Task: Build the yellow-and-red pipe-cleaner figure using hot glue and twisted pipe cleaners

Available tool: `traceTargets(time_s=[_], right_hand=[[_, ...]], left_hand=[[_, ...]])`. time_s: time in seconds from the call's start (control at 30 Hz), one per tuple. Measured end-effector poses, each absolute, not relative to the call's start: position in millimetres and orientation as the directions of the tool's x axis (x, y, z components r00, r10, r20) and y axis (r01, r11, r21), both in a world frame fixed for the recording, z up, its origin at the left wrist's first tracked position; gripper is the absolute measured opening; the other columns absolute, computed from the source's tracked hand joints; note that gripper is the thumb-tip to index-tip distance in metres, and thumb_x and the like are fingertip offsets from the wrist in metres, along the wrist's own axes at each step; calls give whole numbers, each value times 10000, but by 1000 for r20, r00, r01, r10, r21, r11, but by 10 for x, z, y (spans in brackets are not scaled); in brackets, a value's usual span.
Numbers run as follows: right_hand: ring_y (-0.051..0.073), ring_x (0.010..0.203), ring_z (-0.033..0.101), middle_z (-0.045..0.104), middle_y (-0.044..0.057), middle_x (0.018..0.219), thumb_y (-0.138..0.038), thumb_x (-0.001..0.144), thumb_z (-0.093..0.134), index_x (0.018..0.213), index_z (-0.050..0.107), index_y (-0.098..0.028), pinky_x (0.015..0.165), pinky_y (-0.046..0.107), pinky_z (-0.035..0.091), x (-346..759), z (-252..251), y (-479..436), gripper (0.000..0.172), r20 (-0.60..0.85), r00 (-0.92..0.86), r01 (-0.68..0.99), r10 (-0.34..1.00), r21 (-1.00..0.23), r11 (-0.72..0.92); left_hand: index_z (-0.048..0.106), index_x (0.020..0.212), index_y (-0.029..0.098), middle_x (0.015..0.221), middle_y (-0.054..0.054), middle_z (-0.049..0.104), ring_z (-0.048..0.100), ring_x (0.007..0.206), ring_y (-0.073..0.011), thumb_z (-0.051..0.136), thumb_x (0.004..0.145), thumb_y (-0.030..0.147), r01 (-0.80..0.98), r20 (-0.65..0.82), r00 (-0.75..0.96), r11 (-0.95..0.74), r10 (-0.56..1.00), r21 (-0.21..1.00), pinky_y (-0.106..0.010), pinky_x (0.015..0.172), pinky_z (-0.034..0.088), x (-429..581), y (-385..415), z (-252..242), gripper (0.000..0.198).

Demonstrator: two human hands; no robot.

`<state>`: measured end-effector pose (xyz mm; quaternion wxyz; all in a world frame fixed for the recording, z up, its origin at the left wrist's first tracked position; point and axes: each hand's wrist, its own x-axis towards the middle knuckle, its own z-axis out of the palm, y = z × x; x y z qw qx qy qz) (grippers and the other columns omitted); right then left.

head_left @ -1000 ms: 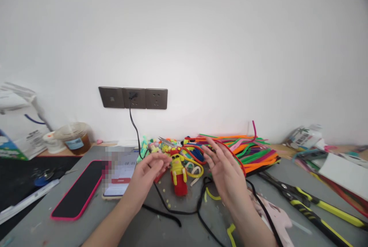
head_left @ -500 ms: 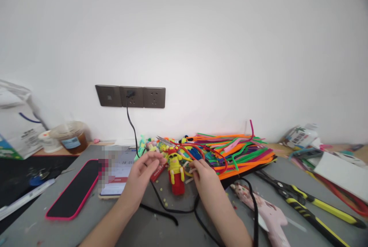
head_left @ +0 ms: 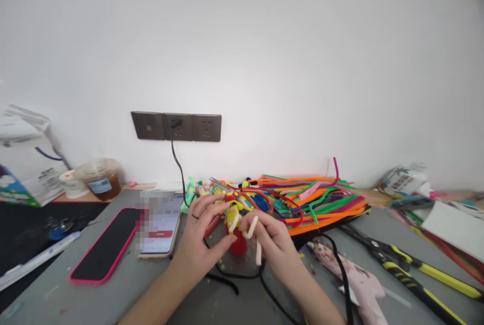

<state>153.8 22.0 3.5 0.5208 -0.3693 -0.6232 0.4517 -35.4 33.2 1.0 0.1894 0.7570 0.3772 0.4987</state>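
Observation:
A small yellow and red pipe-cleaner figure (head_left: pixel 238 245) is upright in front of the pile, partly covered by my fingers. My left hand (head_left: pixel 204 234) closes on its left side, with the thumb low and the fingers near its head. My right hand (head_left: pixel 274 237) pinches a bent cream-white pipe cleaner (head_left: pixel 258 252) close to the figure's right side. Whether that strip touches the figure is hidden by the fingers. Behind the figure lie red-handled scissors (head_left: pixel 264 196), among many coloured pipe cleaners (head_left: pixel 321 204).
To the left are a pink-edged phone (head_left: pixel 106 244), a second phone (head_left: pixel 161 234) with a lit screen, and a drink cup (head_left: pixel 100 179). On the right lie a pink glue gun (head_left: pixel 355 274) and yellow-black pliers (head_left: pixel 401 262). A black cable (head_left: pixel 242 277) runs across the grey mat.
My left hand has moved onto the figure, its thumb now lower. My right hand has turned, and a bent cream-white pipe cleaner now shows in its fingers. The view has shifted slightly.

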Motion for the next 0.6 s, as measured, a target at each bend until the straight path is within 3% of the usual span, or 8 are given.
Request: traceTargets(time_s=[0.1,0.23,0.47,0.6], right_hand=[[84,471,313,434,-40,599,-590,934,511,714,585,-180,433,218,245,1471,43,191,472,223,-338,-61,914,-975,215],[57,399,267,363,-81,535,-624,901,549,718,565,-181,387,198,211,1464,0,200,480,159,-359,-151,920,-982,111],[49,362,347,470,-64,546,-598,901,575,792,601,-177,370,180,268,1503,-49,230,436,134,-371,-243,919,-969,43],[73,362,382,452,-80,481,-540,927,575,940,660,-171,402,197,342,1527,-29,241,378,172,-302,-261,938,-961,93]], left_hand=[[669,1203,277,1176,-82,708,616,1144,-241,734,826,243,356,661,330,-738,674,574,-386,1064,429,-349,283,34,384],[739,1053,243,1040,-93,749,706,956,-207,675,873,217,273,597,382,-703,706,657,-291,859,547,-347,273,61,194],[777,950,246,901,-77,773,713,845,-206,644,886,219,202,522,362,-611,773,765,-296,808,544,-393,302,35,151],[747,859,214,851,-73,753,691,807,-204,628,902,321,165,429,239,-472,871,866,-280,736,530,-414,310,27,166]])
